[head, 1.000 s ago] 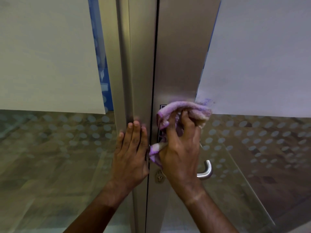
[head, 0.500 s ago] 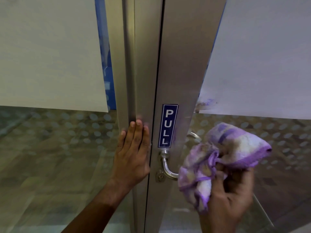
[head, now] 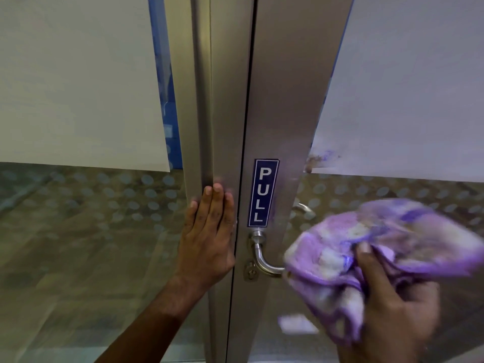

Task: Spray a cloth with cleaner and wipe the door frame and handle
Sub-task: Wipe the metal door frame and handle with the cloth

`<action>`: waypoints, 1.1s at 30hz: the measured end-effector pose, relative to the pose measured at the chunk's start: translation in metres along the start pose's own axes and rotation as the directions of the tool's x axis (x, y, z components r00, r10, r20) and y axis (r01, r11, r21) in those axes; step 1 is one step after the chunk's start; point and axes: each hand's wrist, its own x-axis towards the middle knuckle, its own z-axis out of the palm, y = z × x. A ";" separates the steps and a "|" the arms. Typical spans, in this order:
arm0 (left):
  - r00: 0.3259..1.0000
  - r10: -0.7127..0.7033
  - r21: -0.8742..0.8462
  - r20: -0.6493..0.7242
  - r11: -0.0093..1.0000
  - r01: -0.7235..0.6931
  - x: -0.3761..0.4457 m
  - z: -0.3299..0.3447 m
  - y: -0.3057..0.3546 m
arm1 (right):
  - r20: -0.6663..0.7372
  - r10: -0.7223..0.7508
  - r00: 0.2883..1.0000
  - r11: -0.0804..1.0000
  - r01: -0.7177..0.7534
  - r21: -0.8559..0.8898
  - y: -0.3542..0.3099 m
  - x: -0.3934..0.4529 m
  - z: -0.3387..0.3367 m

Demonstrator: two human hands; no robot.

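left hand (head: 209, 237) flat on door frame (head: 225, 100) | right hand (head: 392, 307) grip clamped on purple cloth (head: 366, 258) | next: wrap lever handle (head: 264, 260), wipe full length

Two bare forearms and hands in view; no sleeves, gloves or jewellery visible.

Left hand (head: 208, 239): bare from fingertips to the lower frame edge, the forearm uncovered for its whole visible length; short, trimmed nails on four fingers, knuckle creases distinct, no ring or wristband seen. Right hand (head: 392, 307): bare, partly blurred; one short nail visible on the thumb, wrist cut off by the frame edge, so any covering beyond it cannot be judged. No clothing of any kind enters the head view.
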 end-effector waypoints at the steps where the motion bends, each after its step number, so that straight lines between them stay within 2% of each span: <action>1: 1.000 -0.005 -0.008 0.014 1.000 0.005 0.000 0.000 0.001 | 0.042 -0.104 0.994 0.992 0.107 -0.073 0.009 0.012 0.000; 3: 1.000 -0.002 -0.016 0.031 1.000 0.003 0.003 -0.002 0.004 | 0.126 -0.147 0.981 0.976 0.165 -0.143 0.018 0.008 0.008; 4: 1.000 -0.003 -0.011 0.030 1.000 0.004 0.002 -0.001 0.003 | 0.175 -0.215 0.961 0.945 0.250 -0.213 0.027 0.010 0.007; 5: 0.999 0.005 -0.007 0.042 1.000 -0.005 0.001 -0.002 0.002 | 0.276 -0.264 0.924 0.882 0.347 -0.319 0.035 0.013 0.006; 7: 0.999 0.018 -0.015 0.028 1.000 -0.017 -0.001 -0.003 0.002 | 0.428 -0.312 0.848 0.687 0.513 -0.515 0.052 0.013 0.007; 8: 0.999 0.020 -0.001 0.040 1.000 -0.020 0.000 -0.004 0.002 | 0.514 -0.308 0.801 0.607 0.581 -0.542 0.060 0.010 0.011; 10: 0.999 0.010 -0.015 0.053 1.000 -0.009 0.003 -0.006 0.003 | 0.621 -0.244 0.745 0.552 0.633 -0.542 0.068 0.007 0.015; 12: 0.998 0.003 -0.025 0.058 1.000 -0.002 0.004 -0.009 0.004 | 0.665 -0.193 0.721 0.525 0.649 -0.551 0.072 0.007 0.016; 18: 0.998 -0.002 -0.040 0.060 0.999 0.005 0.005 -0.009 0.004 | 0.776 0.036 0.630 0.312 0.730 -0.608 0.078 -0.007 0.016; 21: 0.998 0.001 -0.051 0.064 0.999 0.002 0.005 -0.008 0.004 | 0.791 0.077 0.607 0.245 0.758 -0.605 0.081 -0.010 0.017; 26: 1.000 0.004 -0.071 0.024 0.998 -0.003 0.003 -0.006 0.003 | 0.800 0.057 0.598 0.212 0.775 -0.595 0.086 -0.008 0.025; 30: 1.000 -0.003 -0.077 0.002 0.997 0.003 0.002 -0.003 0.005 | 0.844 -0.077 0.531 0.211 0.836 -0.507 0.088 0.000 0.034; 33: 1.000 -0.013 -0.095 0.007 0.995 0.014 0.004 -0.004 0.005 | 0.855 -0.135 0.501 0.160 0.862 -0.480 0.087 0.005 0.044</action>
